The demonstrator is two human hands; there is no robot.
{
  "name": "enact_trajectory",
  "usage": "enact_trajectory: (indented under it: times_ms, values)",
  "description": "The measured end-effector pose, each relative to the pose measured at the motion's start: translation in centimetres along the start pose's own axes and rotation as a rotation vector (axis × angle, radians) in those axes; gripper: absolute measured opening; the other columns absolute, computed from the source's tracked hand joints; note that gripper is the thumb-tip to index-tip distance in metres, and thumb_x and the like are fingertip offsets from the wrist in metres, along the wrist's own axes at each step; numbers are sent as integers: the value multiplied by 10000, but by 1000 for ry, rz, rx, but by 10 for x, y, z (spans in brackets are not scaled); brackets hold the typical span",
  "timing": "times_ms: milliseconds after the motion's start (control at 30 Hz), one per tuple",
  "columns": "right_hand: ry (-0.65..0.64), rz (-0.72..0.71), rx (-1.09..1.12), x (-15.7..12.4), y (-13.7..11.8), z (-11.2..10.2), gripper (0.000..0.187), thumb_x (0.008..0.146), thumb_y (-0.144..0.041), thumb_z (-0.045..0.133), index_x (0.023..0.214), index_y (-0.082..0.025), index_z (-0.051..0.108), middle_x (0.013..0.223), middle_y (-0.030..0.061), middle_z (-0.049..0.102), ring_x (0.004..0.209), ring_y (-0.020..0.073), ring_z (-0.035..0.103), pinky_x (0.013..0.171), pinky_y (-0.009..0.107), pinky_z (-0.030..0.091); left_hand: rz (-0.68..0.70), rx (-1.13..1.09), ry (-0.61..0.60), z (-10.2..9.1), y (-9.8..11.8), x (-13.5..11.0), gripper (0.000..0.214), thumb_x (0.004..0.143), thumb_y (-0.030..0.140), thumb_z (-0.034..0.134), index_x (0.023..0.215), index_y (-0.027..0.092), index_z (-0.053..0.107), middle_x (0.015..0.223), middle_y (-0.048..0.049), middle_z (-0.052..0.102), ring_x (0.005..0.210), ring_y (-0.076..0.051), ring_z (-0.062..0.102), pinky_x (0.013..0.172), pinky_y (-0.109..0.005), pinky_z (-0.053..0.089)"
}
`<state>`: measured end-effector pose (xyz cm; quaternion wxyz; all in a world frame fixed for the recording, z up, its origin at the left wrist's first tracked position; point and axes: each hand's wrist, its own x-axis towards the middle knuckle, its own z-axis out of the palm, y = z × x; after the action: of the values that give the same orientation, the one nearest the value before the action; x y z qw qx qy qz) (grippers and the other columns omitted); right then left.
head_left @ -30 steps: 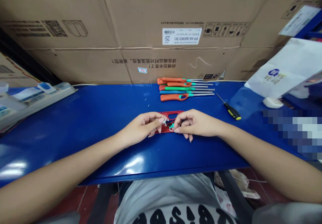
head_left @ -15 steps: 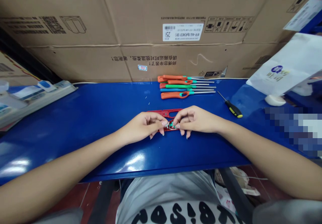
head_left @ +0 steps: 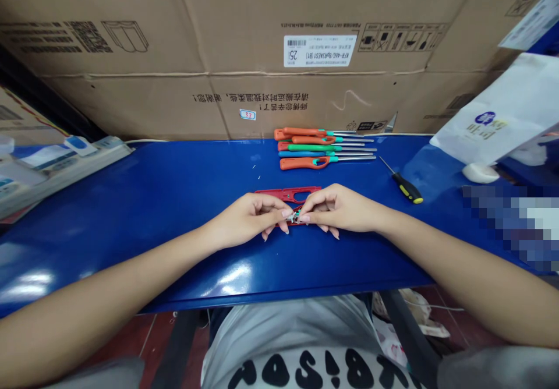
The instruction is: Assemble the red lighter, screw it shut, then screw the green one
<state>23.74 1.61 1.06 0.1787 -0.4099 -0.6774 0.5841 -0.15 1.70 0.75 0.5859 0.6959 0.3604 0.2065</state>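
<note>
Red plastic shell lies flat on blue table, right under both hands. Left hand and right hand meet fingertip to fingertip, each pinched tight on a small teal-and-metal part. Other fingers are curled and propped on the table, likely to steady such a tiny piece. Beyond the hands, long-handled tools lie in a tidy row. Screwdriver sits past the right hand, near enough to grab.
</note>
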Motion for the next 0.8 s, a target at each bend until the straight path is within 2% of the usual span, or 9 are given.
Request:
enact_trajectory:
  times_ms: [167,333,800]
  values:
    - [-17,1,-27,0,2,-2,344,823,-445,759,944,-123,754,556,-49,580,413,57,511,378,175,473,-18,-11,-4,1,0,0,243,955,321,621,950,109,739,809,-52,755,538,-64,535,505,-165,476]
    - [-21,-3,-7,1,2,-1,327,811,-429,772,920,-122,745,569,-50,584,423,62,528,395,187,506,-30,-22,6,2,2,1,244,941,320,631,955,104,742,806,-54,755,533,-67,541,500,-170,475]
    - [-16,-36,-26,1,3,0,267,832,-379,755,925,-129,751,619,-37,607,443,55,516,378,171,484,-41,3,24,4,6,-1,233,928,309,645,958,105,753,796,-57,758,519,-64,530,493,-169,467]
